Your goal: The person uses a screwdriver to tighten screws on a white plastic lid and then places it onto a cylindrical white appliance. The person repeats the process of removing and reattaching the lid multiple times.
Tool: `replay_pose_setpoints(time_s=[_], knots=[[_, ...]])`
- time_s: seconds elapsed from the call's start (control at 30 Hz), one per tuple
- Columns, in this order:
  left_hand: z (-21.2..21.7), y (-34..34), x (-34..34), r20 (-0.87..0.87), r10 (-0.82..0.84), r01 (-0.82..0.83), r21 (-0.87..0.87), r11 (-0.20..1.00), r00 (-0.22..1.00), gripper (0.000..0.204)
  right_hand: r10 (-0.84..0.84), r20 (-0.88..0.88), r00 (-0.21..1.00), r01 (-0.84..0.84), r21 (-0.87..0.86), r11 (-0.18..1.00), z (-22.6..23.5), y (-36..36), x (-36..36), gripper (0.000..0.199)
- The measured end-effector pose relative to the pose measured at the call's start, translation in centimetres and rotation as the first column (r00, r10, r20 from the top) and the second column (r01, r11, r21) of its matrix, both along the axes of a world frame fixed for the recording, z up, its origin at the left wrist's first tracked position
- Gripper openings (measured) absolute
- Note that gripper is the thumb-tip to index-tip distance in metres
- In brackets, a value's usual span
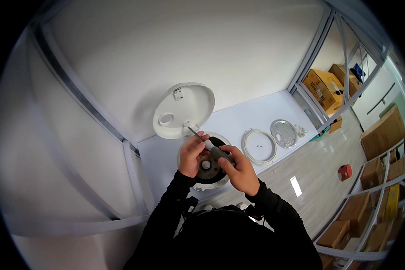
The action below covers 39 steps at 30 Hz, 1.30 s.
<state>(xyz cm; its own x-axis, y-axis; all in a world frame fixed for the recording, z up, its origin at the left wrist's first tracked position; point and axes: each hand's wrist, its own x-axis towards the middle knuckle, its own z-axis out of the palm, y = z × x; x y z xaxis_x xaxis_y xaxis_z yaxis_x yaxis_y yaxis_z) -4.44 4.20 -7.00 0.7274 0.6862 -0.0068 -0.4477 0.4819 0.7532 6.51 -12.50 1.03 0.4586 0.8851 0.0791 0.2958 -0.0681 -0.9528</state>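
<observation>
A screwdriver (219, 154) with a grey and white handle lies in my right hand (244, 173), whose fingers wrap its handle. My left hand (192, 157) pinches the front of it near the shaft. The tip points up and left at the hinge area of a raised white lid (198, 101); whether it touches a screw there is too small to tell. Below both hands stands the round white body (222, 182) of what looks like a rice cooker, its dark inside showing a round central piece (205, 164). My hands cover part of this body.
On the white table (229, 118), to the right, lie a white ring (246, 150) with a few tiny parts inside it, a perforated metal disc (283, 133) and small white pieces (300, 131). Grey frame posts (87, 99) stand left. Shelves with cardboard boxes (355, 213) and a red object (344, 172) are at right.
</observation>
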Motion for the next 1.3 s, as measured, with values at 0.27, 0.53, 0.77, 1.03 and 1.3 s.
replay_pose_setpoints(time_s=[0.27,0.53,0.77,1.03,1.3], knots=[[1.6,-1.4,-0.6,-0.062,0.012,0.006,0.283,0.959,0.998,0.053,0.097,0.229,0.969,-0.076,-0.099,0.992,1.6,-2.1,2.1,0.041],[5.4,-5.1,2.0,-0.255,0.095,0.045,0.494,0.869,0.962,0.052,0.112,0.357,0.927,-0.119,-0.002,0.993,-0.1,-3.6,6.3,0.041],[6.1,-9.9,9.0,-0.275,0.058,0.097,0.518,0.850,0.960,0.044,0.069,0.240,0.968,-0.091,0.084,0.992,0.8,-8.1,14.8,0.039],[-2.5,-13.9,22.0,-0.563,0.354,0.255,0.734,0.630,0.747,0.030,0.043,0.238,0.970,-0.069,0.101,0.992,1.1,-14.5,27.0,0.039],[-8.9,-17.8,27.9,-0.503,0.734,0.430,0.847,0.314,0.455,0.026,0.122,0.241,0.963,-0.132,0.023,0.991,0.6,-20.0,34.4,0.039]])
